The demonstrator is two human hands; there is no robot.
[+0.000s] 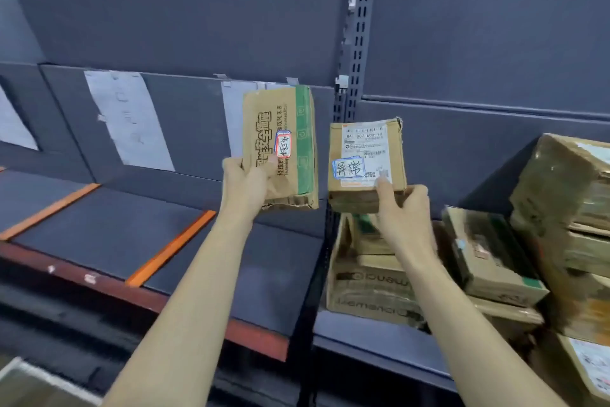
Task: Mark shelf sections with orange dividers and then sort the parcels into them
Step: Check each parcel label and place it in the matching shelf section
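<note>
My left hand (246, 184) grips the lower left corner of a tall cardboard parcel (280, 129) with green tape and a red-edged sticker, held upright above the shelf. My right hand (401, 208) holds a smaller cardboard parcel (364, 156) from below, thumb pressed on its front; it carries a white shipping label and a blue-edged handwritten sticker. Both parcels face me, side by side and apart. Two orange dividers, one near (171, 248) and one further left (49, 212), lie across the dark grey shelf (109, 231) at the left.
A stack of cardboard parcels (488, 251) fills the right shelf bay, with an open box (366, 291) below my right hand. A slotted metal upright (358, 27) separates the bays. Paper sheets (127, 119) are taped to the back panel. The shelf has a red front edge (138, 294).
</note>
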